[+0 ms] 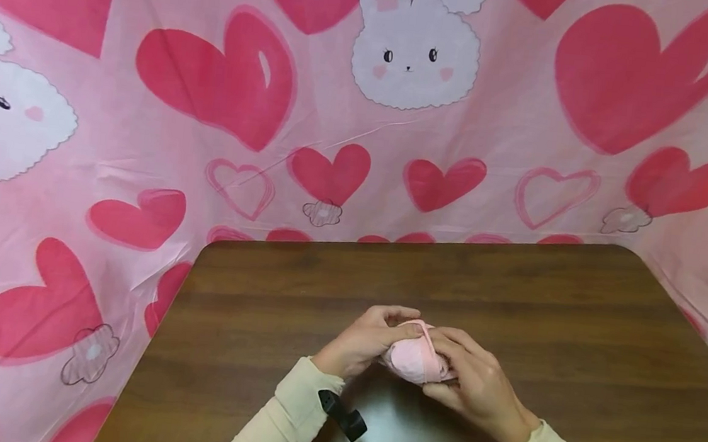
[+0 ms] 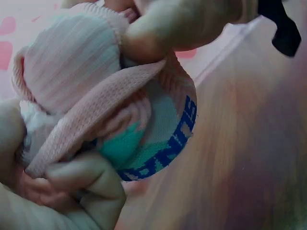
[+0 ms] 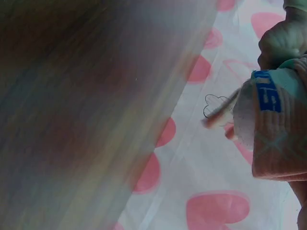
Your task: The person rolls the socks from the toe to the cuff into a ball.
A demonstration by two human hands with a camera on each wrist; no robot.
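A pair of pink ribbed socks (image 1: 409, 361), rolled into a round bundle, is held between both hands above the table. My left hand (image 1: 368, 338) grips the bundle from the left, its thumb lying on top. From the right, my right hand (image 1: 478, 381) pinches the folded cuff that runs across the roll. The left wrist view shows the sock bundle (image 2: 72, 64) close up, with a pale ribbed bulge, a pink cuff band, teal patches and blue lettering. Only part of the sock bundle (image 3: 280, 139) shows at the right edge of the right wrist view.
A dark brown wooden table (image 1: 297, 279) with rounded far corners lies beneath the hands. Behind it and at both sides hangs a pink cloth (image 1: 394, 132) with hearts and rabbit faces. A black strapped device (image 1: 343, 417) hangs at the left wrist.
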